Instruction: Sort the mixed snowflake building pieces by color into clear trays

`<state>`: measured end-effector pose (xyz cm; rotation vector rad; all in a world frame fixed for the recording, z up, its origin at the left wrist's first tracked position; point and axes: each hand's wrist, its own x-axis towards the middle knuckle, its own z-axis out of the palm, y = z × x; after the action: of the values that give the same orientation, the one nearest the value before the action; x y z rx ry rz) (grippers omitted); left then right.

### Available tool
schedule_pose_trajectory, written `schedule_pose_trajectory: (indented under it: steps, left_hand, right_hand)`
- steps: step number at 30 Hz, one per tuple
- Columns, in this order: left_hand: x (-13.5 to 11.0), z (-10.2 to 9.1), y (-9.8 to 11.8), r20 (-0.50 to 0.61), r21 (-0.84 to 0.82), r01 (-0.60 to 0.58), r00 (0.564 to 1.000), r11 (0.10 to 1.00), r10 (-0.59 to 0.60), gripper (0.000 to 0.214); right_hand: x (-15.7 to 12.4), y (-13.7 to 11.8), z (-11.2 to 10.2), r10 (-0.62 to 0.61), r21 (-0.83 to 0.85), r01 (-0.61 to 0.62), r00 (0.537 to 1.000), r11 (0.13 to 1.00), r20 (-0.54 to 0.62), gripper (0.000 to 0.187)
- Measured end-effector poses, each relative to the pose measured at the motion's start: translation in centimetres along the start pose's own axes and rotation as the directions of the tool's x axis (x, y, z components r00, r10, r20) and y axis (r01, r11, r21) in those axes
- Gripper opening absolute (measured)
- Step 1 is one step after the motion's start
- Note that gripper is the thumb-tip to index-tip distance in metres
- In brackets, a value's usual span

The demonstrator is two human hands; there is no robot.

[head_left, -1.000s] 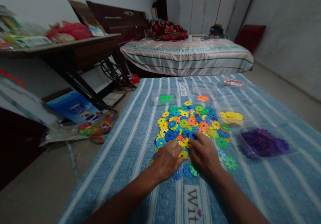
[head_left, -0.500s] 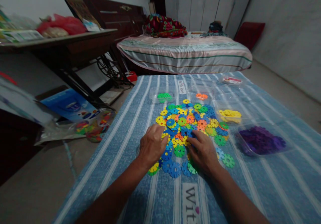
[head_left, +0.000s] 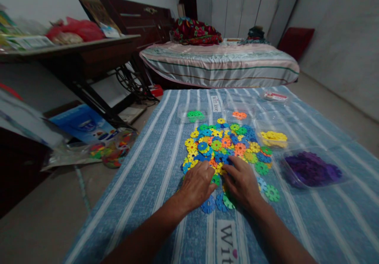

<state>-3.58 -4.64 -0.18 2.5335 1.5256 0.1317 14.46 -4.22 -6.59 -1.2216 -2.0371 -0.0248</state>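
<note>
A heap of flat, notched snowflake discs (head_left: 216, 145) in yellow, blue, green and orange lies on the striped tablecloth. My left hand (head_left: 199, 182) rests over the heap's near left part, fingers bent downward and thumb apart, with its fingertips partly hidden. Close beside it, my right hand (head_left: 242, 179) reaches onto the heap with fingers spread, touching discs near a yellow disc (head_left: 219, 169). I see nothing lifted in either hand. Blue discs (head_left: 208, 204) and a green disc (head_left: 272, 193) lie at the near edge.
Clear plastic boxes hold sorted discs: green pieces (head_left: 195, 116), orange pieces (head_left: 239, 115), yellow pieces (head_left: 274, 138) and purple pieces (head_left: 312, 169). Another clear box (head_left: 276, 96) stands at the far right. A bed (head_left: 219, 64) is beyond the table (head_left: 142, 185); a sewing-machine table (head_left: 89, 45) stands left.
My left hand has moved right and nearer to me, closer to the right hand, uncovering discs on the left. My right hand stays nearly in place.
</note>
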Motion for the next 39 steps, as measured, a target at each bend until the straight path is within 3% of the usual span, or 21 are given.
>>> schedule_pose_trajectory:
  steps: [4,7,11,15,19,22,26,29,34,39]
  left_hand:
    - [-0.1,-0.1,0.0,-0.034,-0.147,0.029,0.999,0.989,-0.034,0.007]
    - [0.2,-0.4,-0.3,0.003,-0.407,0.115,0.992,0.906,-0.125,0.011]
    - [0.7,-0.9,-1.4,0.144,-0.763,0.298,0.943,0.574,-0.299,0.009]
    - [2.0,-1.8,-3.5,0.246,-0.881,0.382,0.874,0.280,-0.419,0.014]
    - [5.7,-4.5,-6.4,0.178,-0.957,0.274,0.818,0.099,-0.547,0.014]
    - [9.6,-7.0,-8.6,0.059,-0.998,0.052,0.733,-0.031,-0.678,0.012]
    - [11.8,-7.8,-10.1,-0.021,-1.000,-0.027,0.649,0.004,-0.761,0.011]
    - [10.0,-6.3,-9.9,0.002,-0.998,0.049,0.650,0.040,-0.760,0.009]
    - [4.2,-4.6,-9.1,0.026,-0.883,0.303,0.795,0.359,-0.606,0.016]
    - [-1.5,-4.7,-8.1,0.170,-0.703,0.408,0.892,0.582,-0.419,0.021]
  right_hand:
    - [-0.1,-0.1,0.1,0.003,-0.004,-0.003,1.000,1.000,-0.003,0.018]
    - [-0.2,-0.1,0.3,0.003,-0.001,-0.003,1.000,1.000,-0.004,0.017]
    - [-0.2,-0.2,0.4,0.006,-0.002,-0.006,1.000,1.000,-0.003,0.017]
    - [-0.1,-0.3,0.6,0.008,-0.002,-0.008,1.000,1.000,-0.012,0.017]
    - [-0.1,-0.4,0.7,0.009,-0.002,-0.009,1.000,1.000,-0.016,0.017]
    - [-0.2,-0.4,0.7,0.007,0.004,-0.007,1.000,1.000,-0.019,0.017]
    - [-0.4,-0.3,0.8,0.006,0.003,-0.006,1.000,1.000,-0.005,0.016]
    - [-0.4,-0.2,0.8,-0.001,-0.003,0.001,1.000,1.000,-0.006,0.017]
    - [-0.3,-0.2,0.4,-0.001,0.008,0.001,1.000,1.000,0.008,0.018]
    - [-0.5,0.1,0.2,0.011,0.013,-0.012,0.999,1.000,0.040,0.020]
